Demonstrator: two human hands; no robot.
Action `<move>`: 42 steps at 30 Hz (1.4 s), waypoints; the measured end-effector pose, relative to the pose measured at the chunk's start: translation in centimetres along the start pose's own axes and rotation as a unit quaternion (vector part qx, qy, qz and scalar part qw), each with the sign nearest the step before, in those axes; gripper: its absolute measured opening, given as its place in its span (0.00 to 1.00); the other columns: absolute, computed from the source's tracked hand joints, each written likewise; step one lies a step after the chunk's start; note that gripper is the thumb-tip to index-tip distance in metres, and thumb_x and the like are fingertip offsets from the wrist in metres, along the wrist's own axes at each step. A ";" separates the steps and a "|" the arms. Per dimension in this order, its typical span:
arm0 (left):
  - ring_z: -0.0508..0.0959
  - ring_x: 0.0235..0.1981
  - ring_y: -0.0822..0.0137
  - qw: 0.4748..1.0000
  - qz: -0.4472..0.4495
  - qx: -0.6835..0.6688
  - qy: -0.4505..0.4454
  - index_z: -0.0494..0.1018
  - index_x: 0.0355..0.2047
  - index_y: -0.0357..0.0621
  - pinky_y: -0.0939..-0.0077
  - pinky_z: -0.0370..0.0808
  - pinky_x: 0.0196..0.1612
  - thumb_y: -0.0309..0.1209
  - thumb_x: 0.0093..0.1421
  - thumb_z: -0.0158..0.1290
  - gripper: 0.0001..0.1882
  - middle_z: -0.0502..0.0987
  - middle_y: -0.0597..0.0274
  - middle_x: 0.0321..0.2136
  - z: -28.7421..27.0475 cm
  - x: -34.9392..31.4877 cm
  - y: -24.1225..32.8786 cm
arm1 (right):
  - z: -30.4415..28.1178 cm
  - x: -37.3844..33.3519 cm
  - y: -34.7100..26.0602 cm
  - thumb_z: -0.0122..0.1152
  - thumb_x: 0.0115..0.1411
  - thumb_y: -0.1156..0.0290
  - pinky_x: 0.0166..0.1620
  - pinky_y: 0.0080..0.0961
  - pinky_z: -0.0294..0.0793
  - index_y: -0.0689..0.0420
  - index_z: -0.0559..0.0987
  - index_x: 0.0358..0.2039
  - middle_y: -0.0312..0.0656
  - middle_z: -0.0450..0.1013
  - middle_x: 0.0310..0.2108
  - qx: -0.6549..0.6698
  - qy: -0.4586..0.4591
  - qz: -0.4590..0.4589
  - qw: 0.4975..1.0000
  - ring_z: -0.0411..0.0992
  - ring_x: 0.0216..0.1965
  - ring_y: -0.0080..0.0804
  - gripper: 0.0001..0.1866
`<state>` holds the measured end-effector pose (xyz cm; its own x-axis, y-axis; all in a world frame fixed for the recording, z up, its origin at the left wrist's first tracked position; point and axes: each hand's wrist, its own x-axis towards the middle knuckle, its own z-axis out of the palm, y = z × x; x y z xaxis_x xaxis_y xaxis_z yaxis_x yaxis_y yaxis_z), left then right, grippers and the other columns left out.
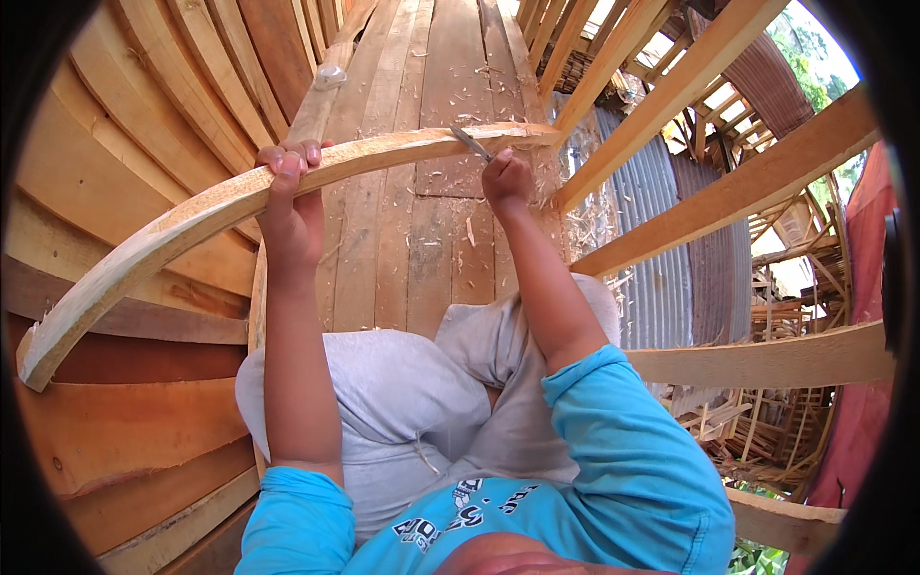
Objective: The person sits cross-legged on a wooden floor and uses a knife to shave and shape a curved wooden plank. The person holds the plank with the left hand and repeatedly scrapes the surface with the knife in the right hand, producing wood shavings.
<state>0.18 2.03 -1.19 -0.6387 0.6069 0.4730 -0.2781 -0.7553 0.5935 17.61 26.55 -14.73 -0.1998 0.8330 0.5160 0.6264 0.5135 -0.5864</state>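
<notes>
A long pale wooden pole (383,158), bowed by the lens, crosses in front of me from the near left to the far right. My left hand (291,196) is closed round its middle, thumb on top. My right hand (507,178) is closed in a fist round the handle of a knife (470,143); the handle itself is hidden by the fingers. The blade lies against the pole near its far right end. Rough, freshly cut patches show along the pole's upper face.
Wood shavings (470,230) lie scattered over the plank floor (383,278). A small clear plastic object (330,77) lies at the far left. Plank walling (125,192) rises on the left; on the right, slanting wooden bars (728,206) stand before corrugated metal sheets (652,240).
</notes>
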 end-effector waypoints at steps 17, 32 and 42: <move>0.68 0.38 0.71 1.000 -0.003 0.005 -0.020 0.62 0.30 0.53 0.57 0.64 0.62 0.28 0.59 0.55 0.10 0.64 0.70 0.27 0.7 0.2 0.3 | -4.4 1.7 -7.4 0.31 0.67 0.54 0.50 0.49 0.69 0.72 0.79 0.31 0.69 0.74 0.37 0.004 -0.166 0.135 0.977 0.72 0.44 0.65 0.33; 0.66 0.38 0.74 0.998 -0.011 0.053 -0.020 0.61 0.26 0.55 0.61 0.62 0.63 0.36 0.60 0.54 0.12 0.60 0.74 0.26 -0.1 0.1 0.5 | -7.0 -0.1 -11.5 0.32 0.67 0.55 0.45 0.52 0.70 0.70 0.78 0.22 0.68 0.72 0.24 0.005 -0.167 0.092 0.982 0.73 0.34 0.69 0.34; 0.66 0.37 0.72 1.000 -0.008 0.014 -0.016 0.60 0.28 0.54 0.58 0.63 0.61 0.30 0.59 0.53 0.11 0.62 0.72 0.27 0.2 0.5 0.0 | -5.7 3.4 0.0 0.32 0.66 0.55 0.49 0.51 0.70 0.69 0.79 0.35 0.66 0.75 0.37 -0.055 -0.151 0.194 0.968 0.73 0.43 0.64 0.31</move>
<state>0.01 2.41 -0.85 -0.6112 0.6262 0.4841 -0.2670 -0.7389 0.6187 21.23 28.23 -9.43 -0.1349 0.9893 0.0551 0.7716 0.1397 -0.6206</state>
